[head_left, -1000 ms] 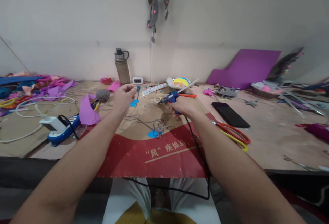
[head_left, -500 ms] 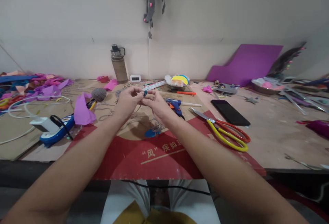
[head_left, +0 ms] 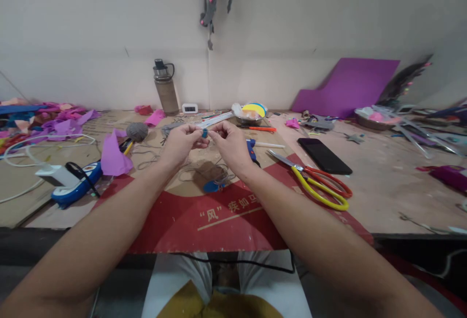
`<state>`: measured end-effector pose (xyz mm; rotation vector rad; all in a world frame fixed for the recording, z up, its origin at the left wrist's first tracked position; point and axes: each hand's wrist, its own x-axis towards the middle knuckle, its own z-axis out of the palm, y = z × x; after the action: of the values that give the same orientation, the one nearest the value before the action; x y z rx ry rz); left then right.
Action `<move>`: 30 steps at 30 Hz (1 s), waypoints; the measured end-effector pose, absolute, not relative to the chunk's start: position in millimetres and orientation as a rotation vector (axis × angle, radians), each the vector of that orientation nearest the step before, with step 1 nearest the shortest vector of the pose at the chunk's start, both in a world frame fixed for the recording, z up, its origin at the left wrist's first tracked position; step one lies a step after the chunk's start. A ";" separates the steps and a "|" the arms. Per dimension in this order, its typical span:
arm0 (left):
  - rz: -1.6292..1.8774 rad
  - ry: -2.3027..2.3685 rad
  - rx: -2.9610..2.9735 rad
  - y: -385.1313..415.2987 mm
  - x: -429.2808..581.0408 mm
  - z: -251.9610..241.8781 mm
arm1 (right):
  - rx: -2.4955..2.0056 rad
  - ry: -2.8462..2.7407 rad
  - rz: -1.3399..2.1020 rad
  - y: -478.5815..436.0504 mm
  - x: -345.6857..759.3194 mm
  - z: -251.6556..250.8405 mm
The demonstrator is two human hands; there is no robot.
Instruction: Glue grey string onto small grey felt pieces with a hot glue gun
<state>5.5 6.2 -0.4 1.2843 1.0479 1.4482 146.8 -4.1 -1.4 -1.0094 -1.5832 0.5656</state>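
Note:
Between my two hands, above the cardboard, is a small dark-blue piece (head_left: 205, 133), too small to make out its kind. My left hand (head_left: 182, 145) pinches it between thumb and forefinger. From the other side, my right hand (head_left: 230, 147) has thumb and fingertips closed at its right edge. Below them lie a flat blue oval piece (head_left: 213, 186) and a loose tangle of grey yarn (head_left: 220, 176). Partly behind my right hand is a blue glue gun (head_left: 251, 150) with a white glue stick (head_left: 270, 145) beside it.
Yellow-and-red-handled scissors (head_left: 321, 189) and a black phone (head_left: 324, 156) lie to the right. On the left are a power strip (head_left: 78, 184), a purple scrap (head_left: 115, 155) and a yarn ball (head_left: 136, 132). A bottle (head_left: 166, 89) and a bowl (head_left: 250, 119) stand at the back.
My right hand has turned a little and its fingers have drawn in, covering more of the glue gun. The blue piece stays between my fingertips. The view has shifted slightly.

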 end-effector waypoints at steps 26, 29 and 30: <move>1.310 1.133 1.528 -6.1 6.1 10.8 | -1.101 -1.803 0.243 -0.5 155.0 1.3; 1.261 1.133 1.601 -6.0 3.4 11.4 | -1.094 -1.771 0.376 1.7 156.7 0.9; 1.233 1.120 1.618 -5.5 2.4 11.5 | -1.095 -1.759 0.408 2.2 157.6 0.7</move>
<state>2.4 -5.5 11.5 1.6182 1.1199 1.2332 157.6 2.2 0.7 -1.0949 -1.7592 0.4084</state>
